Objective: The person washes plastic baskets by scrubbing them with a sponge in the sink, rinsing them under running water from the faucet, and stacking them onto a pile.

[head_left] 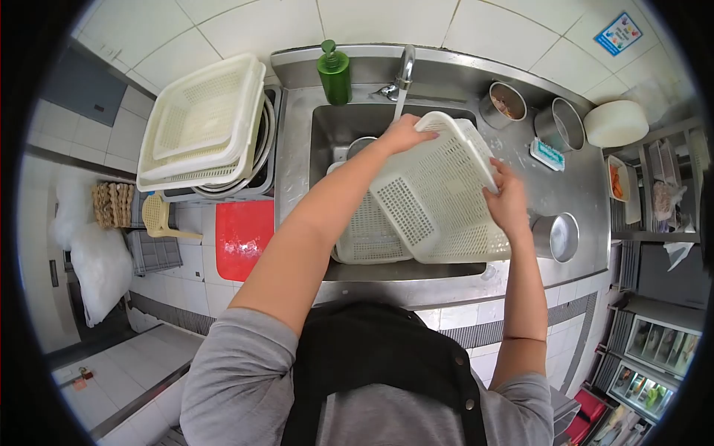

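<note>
Both my hands hold a white perforated plastic basket (457, 175), tilted over the steel sink (323, 130). My left hand (406, 136) grips its upper left rim, close beneath the tap (407, 65), from which water runs. The fingers of my right hand (508, 196) are closed on the right rim. Below the held basket, another white basket (368, 236) lies in the sink, partly covered. A round metal vessel (362, 143) shows in part behind my left forearm.
A green pump bottle (335, 76) stands behind the sink. To the left are stacked white baskets (160, 160) and a red board (244, 241). On the right counter are metal pots (559, 124), a turquoise-bristled brush (548, 154) and another metal pot (556, 238).
</note>
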The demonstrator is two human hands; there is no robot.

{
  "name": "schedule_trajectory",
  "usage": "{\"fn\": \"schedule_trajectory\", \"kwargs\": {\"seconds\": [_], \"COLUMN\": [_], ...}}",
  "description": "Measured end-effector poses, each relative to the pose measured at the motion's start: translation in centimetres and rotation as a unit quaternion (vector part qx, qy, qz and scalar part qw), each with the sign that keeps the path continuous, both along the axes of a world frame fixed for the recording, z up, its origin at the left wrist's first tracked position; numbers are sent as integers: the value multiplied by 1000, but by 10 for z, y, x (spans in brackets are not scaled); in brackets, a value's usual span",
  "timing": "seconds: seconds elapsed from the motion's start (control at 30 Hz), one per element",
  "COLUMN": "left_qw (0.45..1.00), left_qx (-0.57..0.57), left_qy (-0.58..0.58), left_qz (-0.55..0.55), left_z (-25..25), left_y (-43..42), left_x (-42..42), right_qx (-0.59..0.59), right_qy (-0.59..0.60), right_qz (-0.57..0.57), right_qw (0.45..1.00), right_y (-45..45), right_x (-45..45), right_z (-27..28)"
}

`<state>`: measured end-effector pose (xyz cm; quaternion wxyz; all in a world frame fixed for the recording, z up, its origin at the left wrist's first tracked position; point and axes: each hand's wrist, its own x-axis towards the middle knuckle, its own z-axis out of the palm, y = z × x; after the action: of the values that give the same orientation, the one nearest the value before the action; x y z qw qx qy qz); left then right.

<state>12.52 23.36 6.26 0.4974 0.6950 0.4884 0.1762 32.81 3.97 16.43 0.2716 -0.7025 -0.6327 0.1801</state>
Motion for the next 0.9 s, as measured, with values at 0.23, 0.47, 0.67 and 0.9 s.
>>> {"fn": "schedule_trajectory", "kwargs": {"seconds": [0.23, 0.47, 0.67, 0.9], "left_qw": [987, 977, 924, 883], "left_qx": [18, 82, 52, -1], "left_qy": [21, -58, -46, -143], "left_qz": [-161, 188, 376, 447], "left_z": [-62, -25, -45, -57], "left_y": [-6, -115, -210, -266], "left_x": [-110, -189, -192, -192], "right_qx": [39, 188, 43, -140], "right_qy": [-73, -188, 116, 260], "right_qz": [144, 263, 12, 152], "right_qw": [986, 928, 992, 943], "right_y": [23, 118, 190, 216], "right_x": [-39, -76, -87, -139], "right_z": [-3, 5, -103, -105]}}
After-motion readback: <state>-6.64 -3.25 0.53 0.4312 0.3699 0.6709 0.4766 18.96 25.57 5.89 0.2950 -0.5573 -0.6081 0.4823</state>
